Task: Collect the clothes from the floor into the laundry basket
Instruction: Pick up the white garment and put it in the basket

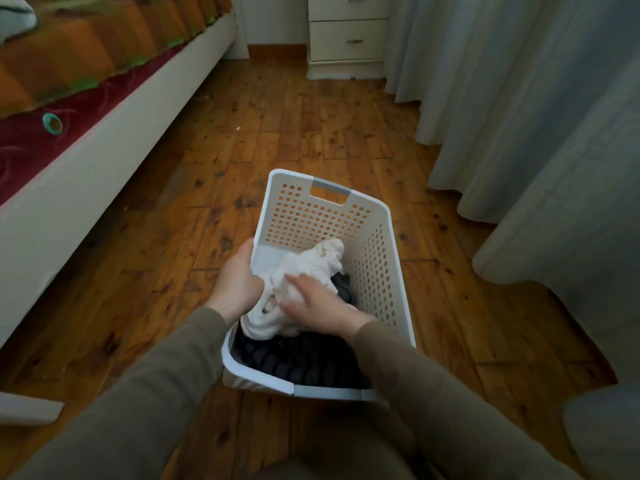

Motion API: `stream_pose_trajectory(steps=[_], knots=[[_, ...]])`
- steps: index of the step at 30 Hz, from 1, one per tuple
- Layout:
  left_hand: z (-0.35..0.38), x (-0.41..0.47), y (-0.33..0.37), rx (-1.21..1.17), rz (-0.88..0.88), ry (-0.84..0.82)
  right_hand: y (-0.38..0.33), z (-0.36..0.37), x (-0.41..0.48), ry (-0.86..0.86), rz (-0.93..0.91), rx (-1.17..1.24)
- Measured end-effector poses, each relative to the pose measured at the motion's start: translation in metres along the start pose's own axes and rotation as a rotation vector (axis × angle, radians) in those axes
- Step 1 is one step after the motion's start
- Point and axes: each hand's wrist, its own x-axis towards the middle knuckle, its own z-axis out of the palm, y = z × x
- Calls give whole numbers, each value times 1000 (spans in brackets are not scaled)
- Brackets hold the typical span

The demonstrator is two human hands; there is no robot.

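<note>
- My left hand (239, 282) is curled around the left rim of the laundry basket (377, 244), steadying it on the wooden floor (194, 216).
- My right hand (311, 303) lies flat and open on the white garment (304, 271), gripping nothing, pressing it onto the dark clothes (301, 362) already inside.
- I judge this the packing-down step.
- No loose clothes show on the floor here, so next I should lift my right hand out and look around.

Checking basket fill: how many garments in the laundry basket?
2 visible: a crumpled white cloth garment on top under the right hand, a dark ribbed garment beneath it in the white perforated plastic basket. More may be hidden.
</note>
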Motion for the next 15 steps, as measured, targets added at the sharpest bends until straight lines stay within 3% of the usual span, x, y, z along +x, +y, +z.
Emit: stream_pose_trajectory(steps=[3, 5, 7, 9, 11, 15], knots=[[-1, 0, 2, -10, -12, -13, 10, -42, -25, 517, 86, 196], [-2, -1, 5, -19, -13, -11, 27, -65, -45, 768, 257, 234], [-2, -2, 5, -19, -25, -4, 45, -76, -57, 735, 494, 451], [-2, -2, 3, -25, -43, -7, 55, -71, -62, 489, 638, 741], [-3, -2, 2, -42, -59, -12, 52, -66, -63, 305, 671, 793], [-7, 3, 1, -55, -94, 13, 46, -73, -53, 335, 623, 755]])
